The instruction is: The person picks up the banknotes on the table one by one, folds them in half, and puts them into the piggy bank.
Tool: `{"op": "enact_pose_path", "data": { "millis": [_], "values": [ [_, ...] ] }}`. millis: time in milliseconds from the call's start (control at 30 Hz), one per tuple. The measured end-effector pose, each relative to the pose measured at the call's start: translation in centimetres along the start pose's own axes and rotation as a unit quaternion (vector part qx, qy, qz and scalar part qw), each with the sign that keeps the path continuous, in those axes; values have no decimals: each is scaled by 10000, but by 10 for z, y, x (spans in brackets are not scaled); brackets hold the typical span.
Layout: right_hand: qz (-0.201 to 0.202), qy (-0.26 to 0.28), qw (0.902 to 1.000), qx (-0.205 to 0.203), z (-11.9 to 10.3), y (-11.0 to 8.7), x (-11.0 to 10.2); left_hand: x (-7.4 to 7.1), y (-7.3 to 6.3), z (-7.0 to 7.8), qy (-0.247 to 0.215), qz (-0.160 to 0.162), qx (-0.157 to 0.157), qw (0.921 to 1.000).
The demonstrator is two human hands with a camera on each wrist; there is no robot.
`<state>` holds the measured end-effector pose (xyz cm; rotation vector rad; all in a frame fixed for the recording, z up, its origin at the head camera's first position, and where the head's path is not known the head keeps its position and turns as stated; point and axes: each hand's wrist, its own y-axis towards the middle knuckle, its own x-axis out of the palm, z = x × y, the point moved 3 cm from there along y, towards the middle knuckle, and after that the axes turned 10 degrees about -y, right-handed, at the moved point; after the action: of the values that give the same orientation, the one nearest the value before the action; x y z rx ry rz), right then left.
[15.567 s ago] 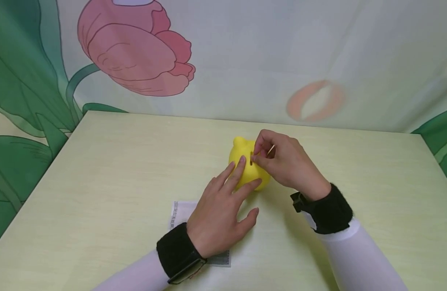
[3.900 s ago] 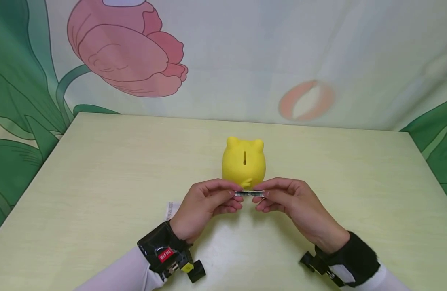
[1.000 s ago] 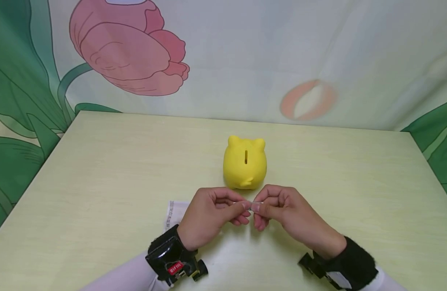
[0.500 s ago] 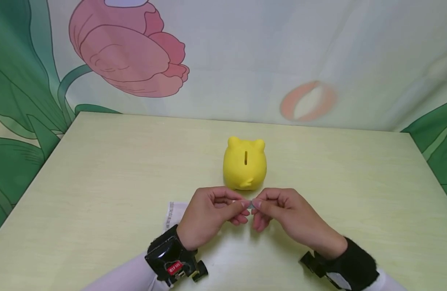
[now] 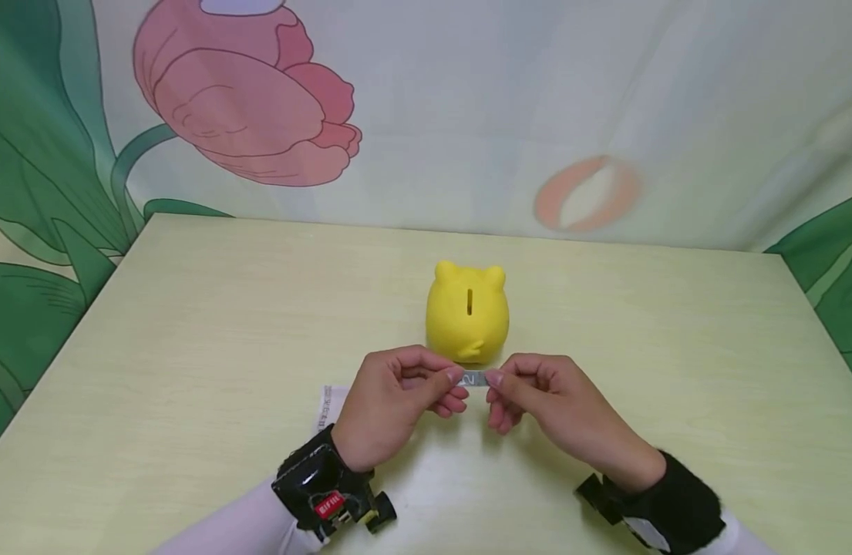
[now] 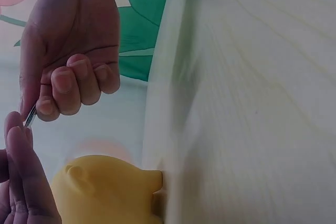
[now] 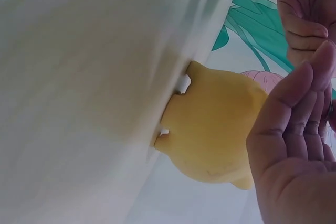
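Observation:
My left hand (image 5: pixel 398 393) and right hand (image 5: pixel 560 401) pinch opposite ends of a small folded paper note (image 5: pixel 473 378), grey with a pale figure like a 2. Thumbs lie on its near face. In the left wrist view the note (image 6: pixel 30 115) shows its thin, layered edge, and the left hand's other fingers are curled. Just beyond both hands a yellow piggy bank (image 5: pixel 467 335) stands on the table, its tail end towards me and a narrow slot on top. In the right wrist view the piggy bank (image 7: pixel 215 124) shows its short feet on the tabletop.
A white printed sheet or pouch (image 5: pixel 331 402) lies on the pale wooden table (image 5: pixel 259 308), mostly hidden under my left hand and forearm. Behind the table's far edge hangs a curtain (image 5: pixel 453 116) with flower and leaf pictures.
Earlier my left hand rested on the piggy bank while the right was at its slot. In the last second both hands rose slightly and drew apart, uncovering the note's face.

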<state>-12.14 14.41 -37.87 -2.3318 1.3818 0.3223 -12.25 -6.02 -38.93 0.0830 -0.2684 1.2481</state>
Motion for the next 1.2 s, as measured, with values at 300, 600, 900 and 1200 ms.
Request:
{"op": "enact_pose_path", "data": {
  "millis": [300,600,900,1200],
  "values": [
    [495,-140,9984,-246,0,1,-7,1,1,-2,-73,61,28,10000],
    [979,-332,9944,-217,8,7,-31,7,0,4,1807,536,1080,9761],
    [1360,-462,9892,-304,8,9,-55,16,8,0,3068,-133,1558,9388],
    [1437,-598,9875,-254,0,25,-64,20,16,-9,3813,-745,959,9165]
  ]
}}
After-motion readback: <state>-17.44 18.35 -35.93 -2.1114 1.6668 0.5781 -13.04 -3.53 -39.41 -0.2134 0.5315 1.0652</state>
